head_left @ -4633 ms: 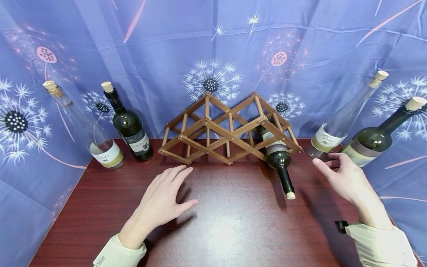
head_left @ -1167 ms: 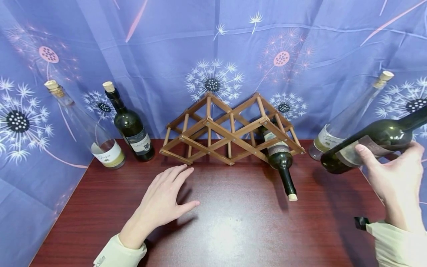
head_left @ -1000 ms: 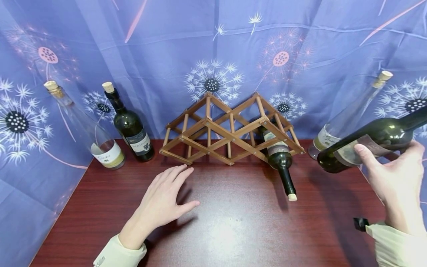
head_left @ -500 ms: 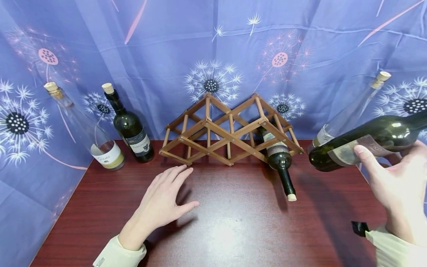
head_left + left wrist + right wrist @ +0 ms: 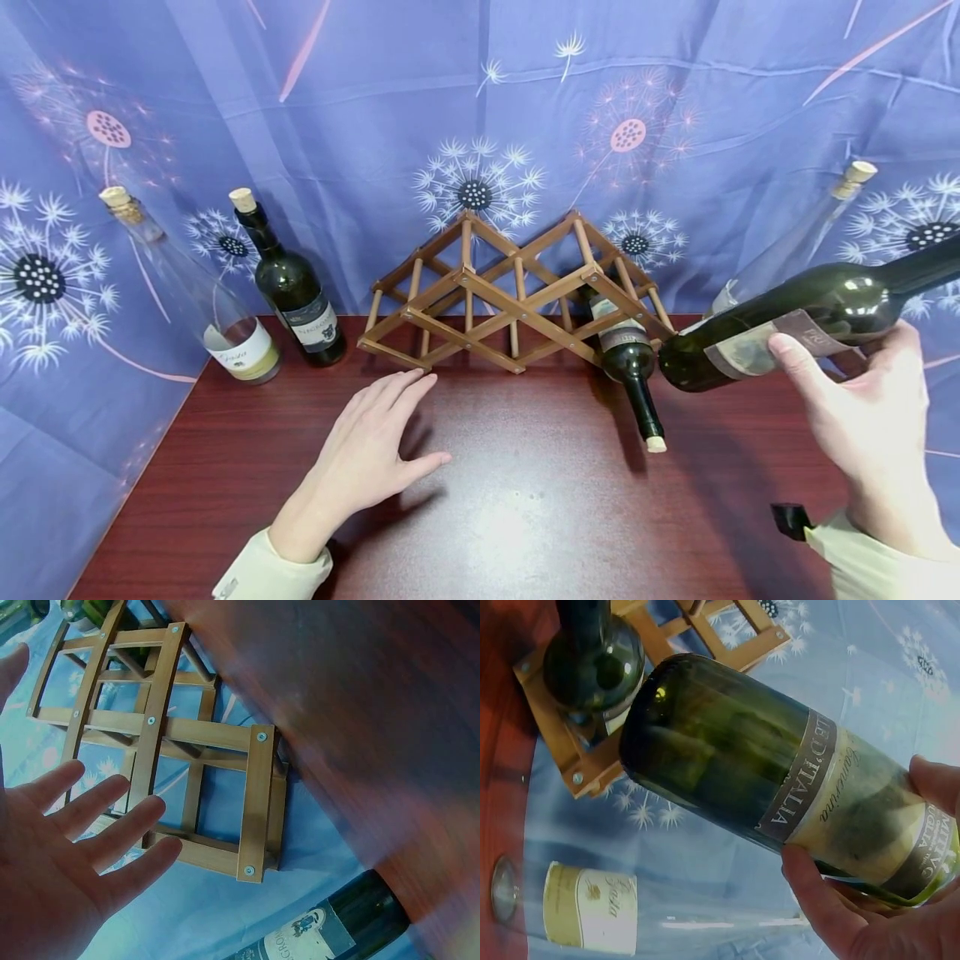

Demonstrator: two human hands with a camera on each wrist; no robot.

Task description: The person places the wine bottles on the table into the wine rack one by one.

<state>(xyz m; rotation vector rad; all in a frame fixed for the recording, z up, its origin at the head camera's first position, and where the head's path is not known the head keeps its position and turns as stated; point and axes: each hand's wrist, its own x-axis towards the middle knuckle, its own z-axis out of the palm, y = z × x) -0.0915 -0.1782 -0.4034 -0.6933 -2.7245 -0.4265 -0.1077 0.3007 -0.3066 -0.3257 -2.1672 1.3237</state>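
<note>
My right hand (image 5: pixel 862 408) grips a dark green wine bottle (image 5: pixel 787 321) round its labelled body. The bottle is tilted, its base toward the rack and its neck up to the right, running out of the head view. In the right wrist view the thumb lies along the printed label (image 5: pixel 870 802). A wooden folding wine rack (image 5: pixel 517 300) stands at the back centre. Another green bottle (image 5: pixel 628 358) lies in its right part, corked neck pointing forward. My left hand (image 5: pixel 360 450), fingers spread and holding nothing, is over the table in front of the rack's left end.
A clear corked bottle (image 5: pixel 240 350) and a dark corked bottle (image 5: pixel 288 283) stand at the back left. Another clear bottle (image 5: pixel 795 242) stands at the back right, partly hidden behind the held one. Dandelion-patterned cloth (image 5: pixel 337 150) hangs behind the dark red table (image 5: pixel 562 500).
My right hand has taken hold of the right-hand green bottle, lifted and tilted it. Over the last second it has moved left toward the rack. The left hand has stayed in place.
</note>
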